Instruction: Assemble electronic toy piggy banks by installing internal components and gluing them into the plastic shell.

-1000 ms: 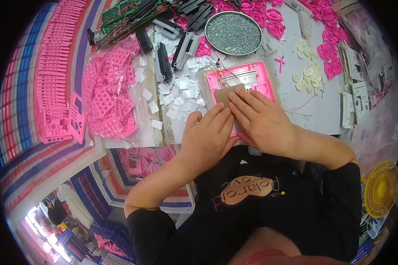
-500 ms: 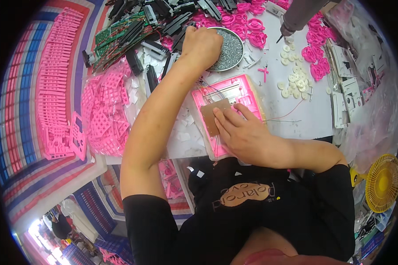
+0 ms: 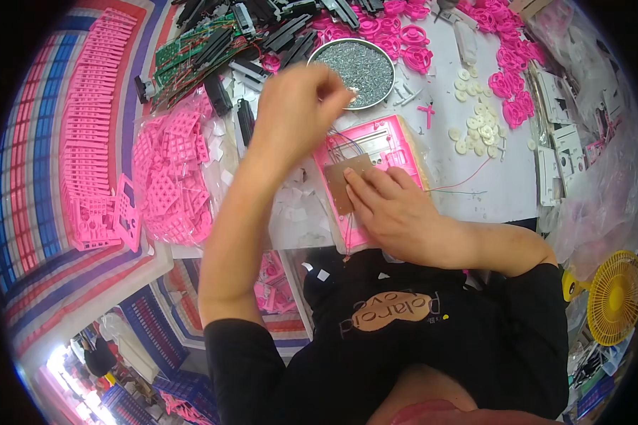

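The head view leaves us unsure about several spots: the left hand (image 3: pixel 290 110) is turned so that its fingertips are hard to read, and the right hand (image 3: pixel 397 209) hides the near right part of the brown board (image 3: pixel 339 185) and much of the pink case (image 3: pixel 403 150) below. We see the board lying over the left side of that case, with thin wires coming out at its far and near ends.

Beyond the case sits a round tray (image 3: pixel 394 74) of small metal pieces (image 3: pixel 358 67), its near left rim partly behind the left hand. Farther left of the case are black bars (image 3: pixel 287 32) and green circuit boards (image 3: pixel 177 53); well to its left, a clear bag of pink parts (image 3: pixel 170 170). The left forearm crosses in front of white scraps (image 3: pixel 287 209) left of the case. To its right we find white discs (image 3: pixel 483 127) and pink rings (image 3: pixel 514 85).

The left thumb and forefinger are drawn close together near the tray; we cannot tell whether they hold anything. The right fingers (image 3: pixel 365 191) are extended and slightly spread, their tips resting on the board.
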`<state>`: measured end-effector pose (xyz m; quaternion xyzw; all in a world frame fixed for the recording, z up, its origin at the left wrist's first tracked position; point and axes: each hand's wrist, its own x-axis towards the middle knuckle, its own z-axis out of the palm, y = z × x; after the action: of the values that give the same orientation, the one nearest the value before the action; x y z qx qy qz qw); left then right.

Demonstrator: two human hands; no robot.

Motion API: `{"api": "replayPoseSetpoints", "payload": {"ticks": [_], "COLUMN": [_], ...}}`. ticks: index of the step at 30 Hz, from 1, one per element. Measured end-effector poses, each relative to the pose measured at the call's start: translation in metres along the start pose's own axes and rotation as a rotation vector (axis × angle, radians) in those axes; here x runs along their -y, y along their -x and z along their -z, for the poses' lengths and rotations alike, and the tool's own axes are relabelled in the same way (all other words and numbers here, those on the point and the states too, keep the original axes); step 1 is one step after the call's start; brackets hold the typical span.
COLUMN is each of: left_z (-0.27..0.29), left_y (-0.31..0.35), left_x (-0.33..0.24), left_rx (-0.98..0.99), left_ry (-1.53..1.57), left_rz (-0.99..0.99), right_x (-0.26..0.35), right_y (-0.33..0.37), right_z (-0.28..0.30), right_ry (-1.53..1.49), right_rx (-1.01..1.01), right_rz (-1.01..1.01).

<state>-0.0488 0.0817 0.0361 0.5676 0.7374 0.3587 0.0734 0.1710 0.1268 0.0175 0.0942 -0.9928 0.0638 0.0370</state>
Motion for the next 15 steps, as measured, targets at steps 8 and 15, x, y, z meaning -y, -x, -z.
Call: {"api": "replayPoseSetpoints", "payload": {"ticks": [8, 15], "left_z": [-0.037, -0.044], "left_y": [0.126, 0.133], "left_x": [-0.031, -0.033], "left_rx": [-0.022, -0.039], "left_ry": [0.013, 0.042], "left_rz": [0.070, 0.147], "right_x": [-0.004, -0.145], "right_y": [0.007, -0.034], "right_z": [-0.007, 0.084], "right_ry": [-0.138, -0.587], "right_rx": [-0.189, -1.036], "right_rz": [-0.078, -0.501]}}
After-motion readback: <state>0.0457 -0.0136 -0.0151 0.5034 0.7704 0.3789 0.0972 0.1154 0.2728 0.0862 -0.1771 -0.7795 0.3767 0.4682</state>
